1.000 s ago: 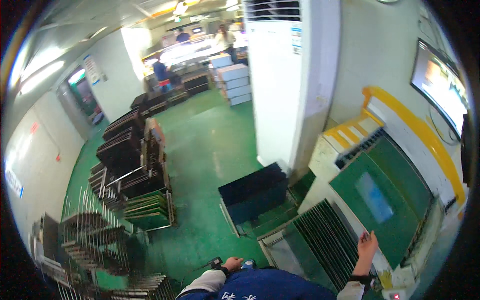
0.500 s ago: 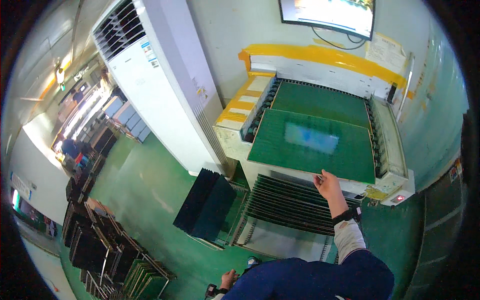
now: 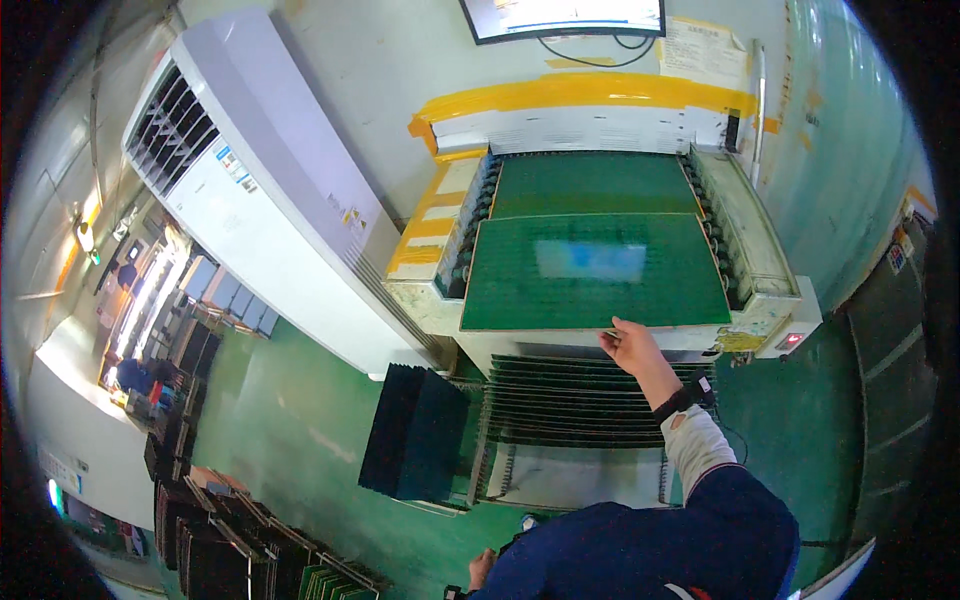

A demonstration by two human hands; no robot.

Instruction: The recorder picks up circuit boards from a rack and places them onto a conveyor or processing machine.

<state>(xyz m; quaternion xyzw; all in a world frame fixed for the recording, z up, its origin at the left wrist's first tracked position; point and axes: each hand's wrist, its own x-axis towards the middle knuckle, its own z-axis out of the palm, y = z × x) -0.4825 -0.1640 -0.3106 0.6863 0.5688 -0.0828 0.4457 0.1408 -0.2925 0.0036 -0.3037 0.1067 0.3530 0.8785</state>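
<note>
My right hand is closed in a pinch at the front edge of a green circuit board panel. This panel lies on the roller conveyor at the machine's outlet, and a bluish glare shines on its surface. Behind it, a second green panel is partly covered by the first. My left hand hangs low by my body at the bottom edge, apart from the panels. Its fingers are mostly hidden, and nothing shows in it.
Below the outlet stands a slotted rack with several panels. Dark panels stand upright beside it. A tall white air conditioner is on the left. More loaded racks stand lower left. A screen hangs above the machine.
My view has turned, so the machine and panels appear further left. My right hand stays at the front panel's edge. The left hand remains low by my body.
</note>
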